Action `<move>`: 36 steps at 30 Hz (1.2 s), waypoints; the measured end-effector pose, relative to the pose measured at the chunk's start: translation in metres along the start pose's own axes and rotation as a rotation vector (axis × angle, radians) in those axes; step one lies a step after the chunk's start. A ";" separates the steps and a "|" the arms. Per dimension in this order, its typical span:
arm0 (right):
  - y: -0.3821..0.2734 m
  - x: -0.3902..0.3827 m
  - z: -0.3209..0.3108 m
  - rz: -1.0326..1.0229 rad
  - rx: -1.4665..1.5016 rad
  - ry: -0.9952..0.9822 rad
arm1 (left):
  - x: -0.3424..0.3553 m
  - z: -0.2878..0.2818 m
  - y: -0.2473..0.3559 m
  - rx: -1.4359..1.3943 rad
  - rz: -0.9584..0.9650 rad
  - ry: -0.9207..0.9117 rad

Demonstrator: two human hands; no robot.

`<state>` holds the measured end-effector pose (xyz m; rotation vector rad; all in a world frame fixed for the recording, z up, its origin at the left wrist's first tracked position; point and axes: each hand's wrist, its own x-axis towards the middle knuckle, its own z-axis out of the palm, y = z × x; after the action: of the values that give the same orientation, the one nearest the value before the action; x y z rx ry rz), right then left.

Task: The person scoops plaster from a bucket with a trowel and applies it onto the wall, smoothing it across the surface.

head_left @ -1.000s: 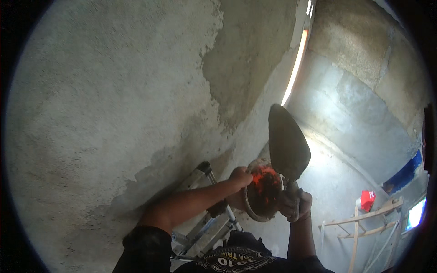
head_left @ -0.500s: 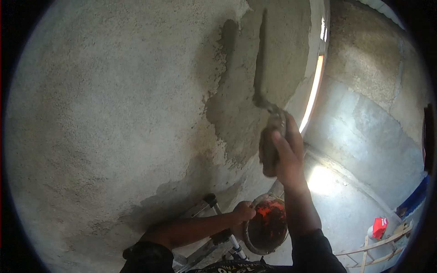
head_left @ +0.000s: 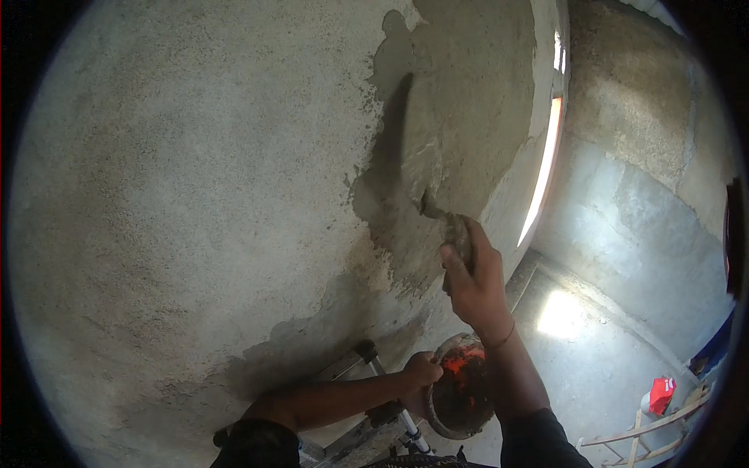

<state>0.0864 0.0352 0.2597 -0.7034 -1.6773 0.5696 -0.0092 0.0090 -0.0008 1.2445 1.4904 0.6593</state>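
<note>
The right hand (head_left: 474, 282) is raised just right of the centre of the head view, its fingers (head_left: 454, 264) wrapped tightly round the mortar-caked handle of a steel plastering trowel (head_left: 421, 183). The trowel's blade runs up from the hand toward 11 o'clock and lies flat against the rough grey cement wall (head_left: 195, 195), on a darker, wet patch of fresh plaster (head_left: 468, 101) that spreads from the middle of the view up toward 12 o'clock. The blade is smeared the same colour as the plaster, so its upper edge is hard to make out.

Below, at about 6 o'clock, the left hand (head_left: 421, 373) holds the rim of a round, mortar-crusted pan with a red-orange inside (head_left: 462, 386), fingers curled closed over its near-left edge. The pan sits directly beneath the right forearm, which crosses over its right side. Whether it still carries mortar cannot be told, as its inside is dark.

Under the left forearm, metal ladder rails (head_left: 367, 366) slant down toward 7 o'clock. At 3 o'clock a narrow bright window slit (head_left: 546, 164) meets the wall's edge, and a sunlit spot lies on the concrete floor (head_left: 577, 366) below it. Near 4 o'clock, well apart from both hands, stands a small red container (head_left: 662, 394) beside a wooden frame (head_left: 663, 429).
</note>
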 end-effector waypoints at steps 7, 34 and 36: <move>-0.034 0.056 0.009 -0.025 0.351 0.085 | 0.002 0.004 0.000 0.071 0.014 -0.052; -0.028 0.047 -0.030 -0.060 -0.051 -0.175 | 0.003 -0.001 -0.007 0.016 0.027 -0.040; -0.039 0.052 -0.044 0.133 0.128 -0.130 | -0.004 0.001 0.002 0.061 0.022 -0.059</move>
<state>0.1157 0.0447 0.3319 -0.7005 -1.7050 0.8247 -0.0077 0.0062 0.0022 1.3173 1.4599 0.5906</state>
